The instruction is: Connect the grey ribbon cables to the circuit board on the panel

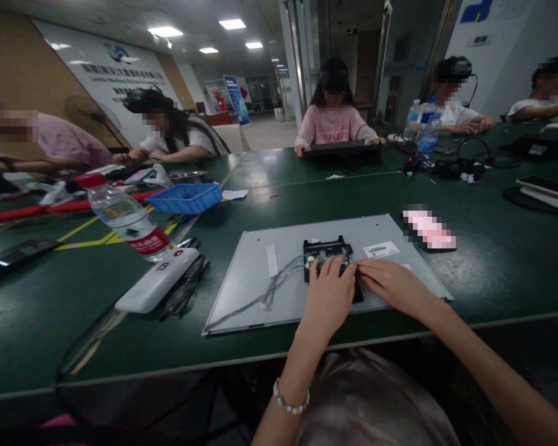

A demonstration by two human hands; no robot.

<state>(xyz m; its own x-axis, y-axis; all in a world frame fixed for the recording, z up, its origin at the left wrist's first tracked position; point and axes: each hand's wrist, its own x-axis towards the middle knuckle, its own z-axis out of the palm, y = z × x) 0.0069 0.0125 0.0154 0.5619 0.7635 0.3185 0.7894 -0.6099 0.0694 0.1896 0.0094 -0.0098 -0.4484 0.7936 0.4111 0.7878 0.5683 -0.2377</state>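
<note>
A flat grey metal-backed panel lies on the green table in front of me, with a black plastic bracket at its middle. Inside the bracket sits a green circuit board; grey cables run from it toward the panel's left corner. My left hand rests over the bracket and board, fingers spread and touching them. Beside it, my right hand has its fingers pressed together at the bracket's right edge. What is between those fingertips is hidden.
Left of the panel are a white power bank, folded glasses, a water bottle and a blue tray. A phone lies to the right. Several people sit around the table; one opposite holds a dark panel.
</note>
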